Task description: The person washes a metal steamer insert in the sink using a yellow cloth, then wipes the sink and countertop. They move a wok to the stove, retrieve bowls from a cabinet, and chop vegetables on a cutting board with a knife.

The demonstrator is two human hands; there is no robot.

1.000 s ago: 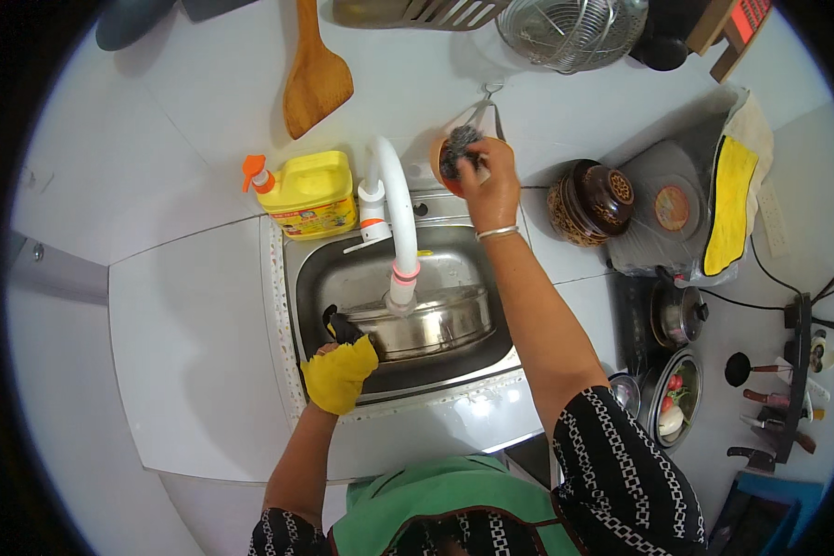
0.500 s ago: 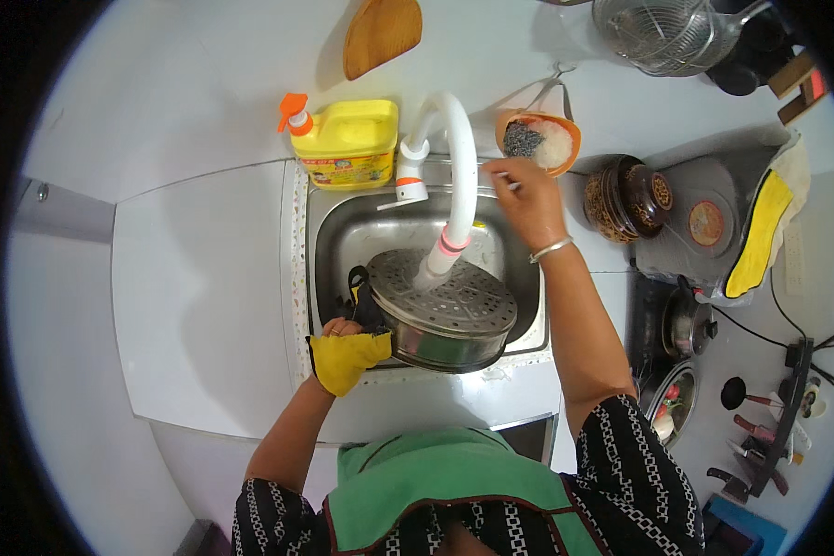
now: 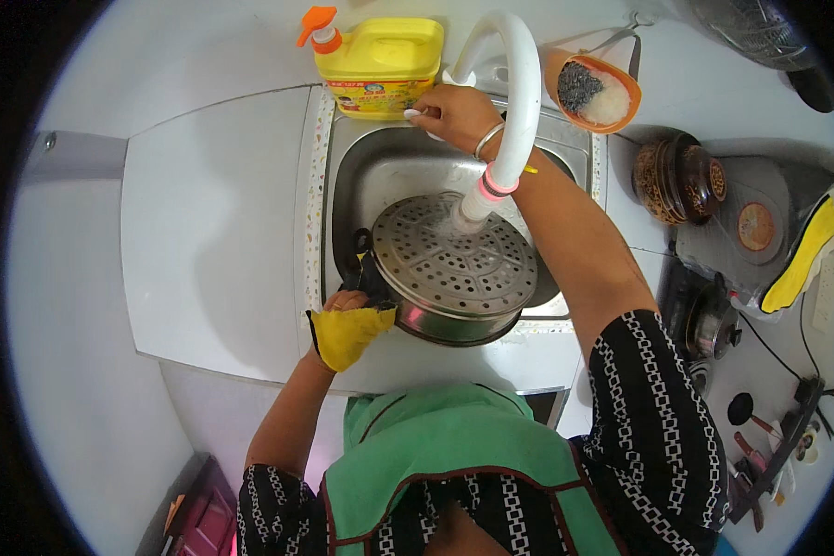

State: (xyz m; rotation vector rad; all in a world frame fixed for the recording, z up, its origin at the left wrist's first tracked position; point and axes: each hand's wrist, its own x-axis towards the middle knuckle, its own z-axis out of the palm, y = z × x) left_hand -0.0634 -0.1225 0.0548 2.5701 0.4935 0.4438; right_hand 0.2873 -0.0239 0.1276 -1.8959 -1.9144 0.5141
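A round metal steamer pot (image 3: 459, 320) with a perforated steamer plate (image 3: 417, 241) on top sits tilted in the steel sink (image 3: 357, 167). My left hand (image 3: 347, 301), with a yellow-and-black cloth mitt (image 3: 347, 338) about it, is closed at the pot's left side; a black loop stands beside its fingers. The white bent faucet spout (image 3: 519, 83) comes down over the plate, and water runs from its pink-ringed end. At the faucet's base my right hand (image 3: 459, 116) is closed with its fingertips at the small white lever (image 3: 411, 114). The hand hides most of the faucet body.
A yellow detergent jug (image 3: 380, 65) with an orange pump stands behind the sink. An orange holder with scouring pads (image 3: 593, 93) hangs at the back wall. To the right are brown patterned bowls (image 3: 676, 181), a lidded pot (image 3: 713, 324) and a rack of knives and utensils (image 3: 778, 445).
My right hand has moved left from beside the spout to the faucet lever. My left hand stays at the pot. The view has shifted, so the sink sits higher and further right.
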